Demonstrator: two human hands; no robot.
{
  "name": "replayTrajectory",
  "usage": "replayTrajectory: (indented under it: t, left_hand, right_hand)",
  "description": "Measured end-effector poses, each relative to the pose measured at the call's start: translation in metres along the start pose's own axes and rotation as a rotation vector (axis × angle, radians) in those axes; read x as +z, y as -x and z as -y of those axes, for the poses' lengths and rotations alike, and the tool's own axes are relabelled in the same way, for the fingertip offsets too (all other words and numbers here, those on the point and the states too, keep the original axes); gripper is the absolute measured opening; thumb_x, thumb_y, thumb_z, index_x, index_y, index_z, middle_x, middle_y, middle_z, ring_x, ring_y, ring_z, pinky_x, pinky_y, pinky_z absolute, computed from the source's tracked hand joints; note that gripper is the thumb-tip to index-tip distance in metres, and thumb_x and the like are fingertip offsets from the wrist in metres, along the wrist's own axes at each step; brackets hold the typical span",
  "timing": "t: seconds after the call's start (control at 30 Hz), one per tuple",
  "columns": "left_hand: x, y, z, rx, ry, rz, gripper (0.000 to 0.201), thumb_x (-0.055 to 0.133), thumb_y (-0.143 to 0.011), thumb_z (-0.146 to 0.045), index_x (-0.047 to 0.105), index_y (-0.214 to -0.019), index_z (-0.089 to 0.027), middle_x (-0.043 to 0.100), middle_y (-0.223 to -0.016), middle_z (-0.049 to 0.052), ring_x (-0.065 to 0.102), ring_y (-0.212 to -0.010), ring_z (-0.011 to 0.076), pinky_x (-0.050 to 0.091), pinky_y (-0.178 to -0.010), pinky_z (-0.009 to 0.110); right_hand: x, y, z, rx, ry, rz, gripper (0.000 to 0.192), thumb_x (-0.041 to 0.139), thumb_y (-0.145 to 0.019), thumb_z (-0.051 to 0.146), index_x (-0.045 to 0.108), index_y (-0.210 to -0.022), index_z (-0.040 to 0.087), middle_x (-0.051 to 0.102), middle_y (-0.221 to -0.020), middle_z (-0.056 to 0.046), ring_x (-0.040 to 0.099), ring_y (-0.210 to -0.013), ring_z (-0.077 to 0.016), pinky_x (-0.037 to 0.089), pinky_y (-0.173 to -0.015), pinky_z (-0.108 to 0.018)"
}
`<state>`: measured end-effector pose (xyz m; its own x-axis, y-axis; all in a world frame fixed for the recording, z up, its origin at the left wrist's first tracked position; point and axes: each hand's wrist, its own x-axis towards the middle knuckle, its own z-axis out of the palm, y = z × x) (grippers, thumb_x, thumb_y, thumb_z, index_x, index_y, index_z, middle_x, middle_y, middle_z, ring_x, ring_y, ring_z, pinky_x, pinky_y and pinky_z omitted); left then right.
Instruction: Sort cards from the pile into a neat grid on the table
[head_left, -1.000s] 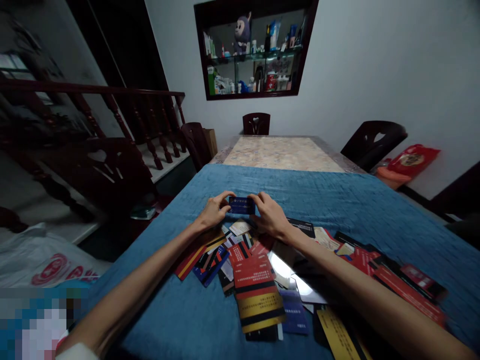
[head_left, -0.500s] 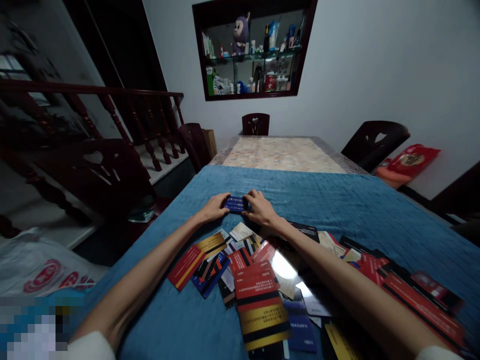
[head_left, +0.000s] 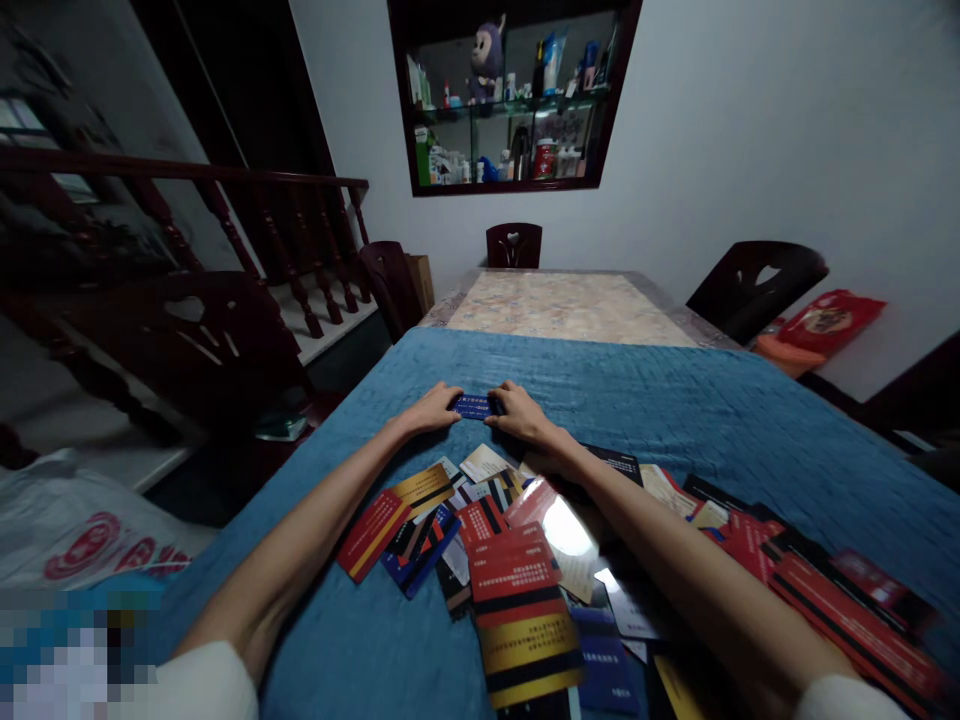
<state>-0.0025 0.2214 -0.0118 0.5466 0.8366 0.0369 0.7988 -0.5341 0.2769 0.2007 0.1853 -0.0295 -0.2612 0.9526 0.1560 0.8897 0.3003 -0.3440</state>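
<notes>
A dark blue card (head_left: pixel 474 406) with pale print is held flat between my two hands, over the far part of the blue cloth (head_left: pixel 360 620). My left hand (head_left: pixel 435 408) grips its left end between thumb and fingers. Its right end is in the grip of my right hand (head_left: pixel 519 411). Whether more cards lie under it, I cannot tell. Nearer to me a loose heap of cards spreads out, with a red card (head_left: pixel 512 565), a gold card (head_left: pixel 534 650) and a blue card (head_left: pixel 604 665) among them. My right forearm passes above part of the heap.
More red and black cards (head_left: pixel 847 610) lie at the right of the cloth. Beyond the cloth shows the patterned tabletop (head_left: pixel 570 300), with chairs around it, one chair (head_left: pixel 757 285) at the right. A white plastic bag (head_left: pixel 82 530) sits at the lower left.
Both hands keep their hold on the blue card, which looks tipped slightly flatter. The view has shifted a little; the heap of cards lies as before.
</notes>
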Motion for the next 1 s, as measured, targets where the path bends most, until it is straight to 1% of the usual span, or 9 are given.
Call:
replayTrajectory:
  t: [0.2,0.37,0.47,0.67,0.87,1.0]
  left_hand:
    - [-0.001,-0.004,-0.001,0.009,-0.009,0.041,0.043,0.059,-0.077,-0.022,0.063,-0.119,-0.013,0.063,-0.103,0.009,0.059,-0.102,0.0252,0.047,-0.095,0.032]
    - [0.001,-0.007,0.000,0.004,-0.013,0.062,0.039,0.059,-0.077,-0.022,0.064,-0.114,-0.012,0.062,-0.105,0.010,0.059,-0.101,0.0253,0.047,-0.093,0.031]
    - [0.001,-0.007,0.000,0.003,-0.008,0.066,0.040,0.058,-0.077,-0.022,0.064,-0.115,-0.012,0.062,-0.107,0.011,0.059,-0.101,0.0252,0.047,-0.093,0.031]
    - [0.001,-0.004,0.000,-0.006,0.006,0.045,0.042,0.059,-0.076,-0.023,0.063,-0.117,-0.013,0.063,-0.108,0.009,0.059,-0.104,0.0249,0.047,-0.094,0.031]
    - [0.002,-0.003,-0.002,-0.033,0.018,0.011,0.042,0.061,-0.075,-0.022,0.063,-0.116,-0.012,0.064,-0.106,0.010,0.060,-0.101,0.0256,0.048,-0.093,0.033]
    - [-0.001,0.005,-0.003,-0.036,0.027,-0.021,0.056,0.063,-0.075,-0.023,0.056,-0.129,-0.009,0.063,-0.110,0.012,0.060,-0.101,0.0256,0.047,-0.095,0.034]
  right_hand:
    - [0.005,-0.004,-0.006,0.008,0.002,0.021,0.044,0.068,-0.083,0.041,0.063,-0.121,0.020,0.056,-0.122,-0.012,0.051,-0.113,-0.0271,0.043,-0.091,-0.034]
    - [0.008,-0.007,-0.009,0.017,0.006,0.034,0.045,0.068,-0.082,0.044,0.063,-0.121,0.022,0.056,-0.123,-0.012,0.050,-0.113,-0.0289,0.042,-0.091,-0.036]
    - [0.009,-0.008,-0.010,0.020,0.004,0.042,0.047,0.068,-0.082,0.045,0.063,-0.123,0.022,0.055,-0.124,-0.013,0.049,-0.114,-0.0299,0.043,-0.090,-0.037]
    - [0.010,-0.011,-0.013,0.019,-0.005,0.049,0.049,0.069,-0.081,0.045,0.063,-0.124,0.024,0.055,-0.125,-0.011,0.049,-0.115,-0.0285,0.042,-0.091,-0.036]
    - [0.009,-0.012,-0.014,0.016,-0.017,0.046,0.051,0.071,-0.080,0.045,0.062,-0.125,0.023,0.056,-0.122,-0.012,0.051,-0.113,-0.0282,0.042,-0.092,-0.036]
    - [0.006,-0.008,-0.013,0.003,-0.031,0.023,0.057,0.071,-0.080,0.043,0.057,-0.131,0.021,0.056,-0.121,-0.013,0.051,-0.113,-0.0283,0.043,-0.092,-0.037]
